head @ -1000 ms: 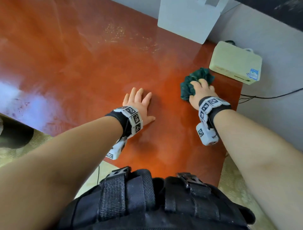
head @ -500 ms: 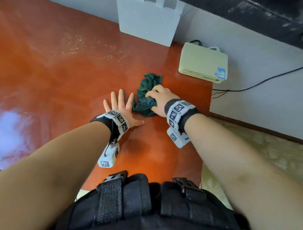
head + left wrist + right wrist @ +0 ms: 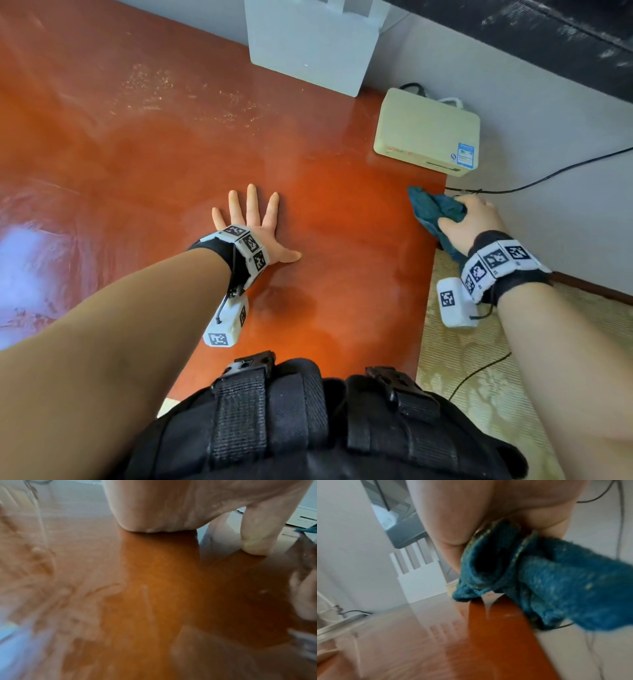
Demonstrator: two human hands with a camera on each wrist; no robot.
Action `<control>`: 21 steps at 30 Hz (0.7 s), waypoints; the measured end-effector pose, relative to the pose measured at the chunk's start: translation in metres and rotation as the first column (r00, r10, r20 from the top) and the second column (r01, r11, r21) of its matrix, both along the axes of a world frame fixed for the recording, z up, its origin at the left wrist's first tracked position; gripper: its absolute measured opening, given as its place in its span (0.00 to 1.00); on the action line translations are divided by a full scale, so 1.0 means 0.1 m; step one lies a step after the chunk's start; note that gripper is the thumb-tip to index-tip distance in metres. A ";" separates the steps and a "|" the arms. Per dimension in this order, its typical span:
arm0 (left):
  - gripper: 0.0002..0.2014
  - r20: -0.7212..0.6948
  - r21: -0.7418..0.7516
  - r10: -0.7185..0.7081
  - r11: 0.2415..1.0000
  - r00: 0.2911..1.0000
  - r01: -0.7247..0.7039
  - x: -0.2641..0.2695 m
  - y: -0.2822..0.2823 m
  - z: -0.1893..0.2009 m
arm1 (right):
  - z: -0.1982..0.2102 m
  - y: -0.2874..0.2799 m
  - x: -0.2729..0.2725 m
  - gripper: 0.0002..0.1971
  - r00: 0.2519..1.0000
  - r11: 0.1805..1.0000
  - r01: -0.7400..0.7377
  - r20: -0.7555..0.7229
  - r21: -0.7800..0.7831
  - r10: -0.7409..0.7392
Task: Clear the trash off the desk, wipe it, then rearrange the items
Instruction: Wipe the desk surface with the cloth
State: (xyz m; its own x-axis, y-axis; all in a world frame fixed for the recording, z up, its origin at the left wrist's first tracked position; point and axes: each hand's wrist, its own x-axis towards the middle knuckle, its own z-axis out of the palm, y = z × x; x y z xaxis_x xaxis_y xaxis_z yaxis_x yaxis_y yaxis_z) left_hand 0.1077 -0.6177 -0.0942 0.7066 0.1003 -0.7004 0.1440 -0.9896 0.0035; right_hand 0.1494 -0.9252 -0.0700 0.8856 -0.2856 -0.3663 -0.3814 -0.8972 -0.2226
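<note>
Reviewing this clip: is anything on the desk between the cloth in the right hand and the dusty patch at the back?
Nothing visible. The cloth sits at the desk's right edge in the right hand; bare desktop runs to the dusty patch.

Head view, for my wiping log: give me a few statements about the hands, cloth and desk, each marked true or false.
1. The right hand grips the blue-green cloth. True.
2. The left hand lies flat on the desk with its fingers spread. True.
3. The cloth is in the middle of the desk. False: it is at the desk's right edge, partly hanging over it.
4. The left hand holds a piece of trash. False: it holds nothing.
5. A cream box sits on the desk's far right corner, beyond the cloth. True.
6. The white box lies next to the left hand. False: it stands at the far edge, against the wall.
</note>
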 end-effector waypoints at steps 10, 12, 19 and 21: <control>0.56 0.031 0.005 -0.034 0.999 0.999 0.034 -0.04 0.02 0.02 | -0.15 0.92 -0.23 0.26 0.955 0.954 -0.293 -0.071 -0.054 0.289; 0.55 0.055 -0.006 -0.049 0.999 0.997 0.049 -0.07 0.04 0.01 | -0.12 0.87 -0.29 0.27 0.945 0.949 -0.313 -0.112 -0.046 0.306; 0.46 0.166 -0.024 -0.181 0.982 0.970 0.187 -0.39 0.34 -0.01 | -0.12 0.92 -0.91 0.29 0.950 0.952 -0.300 -0.115 -0.066 0.292; 0.44 0.181 -0.013 -0.188 0.981 0.965 0.193 -0.59 0.42 -0.02 | -0.10 1.00 -1.04 0.29 0.953 0.953 -0.292 -0.108 -0.081 0.282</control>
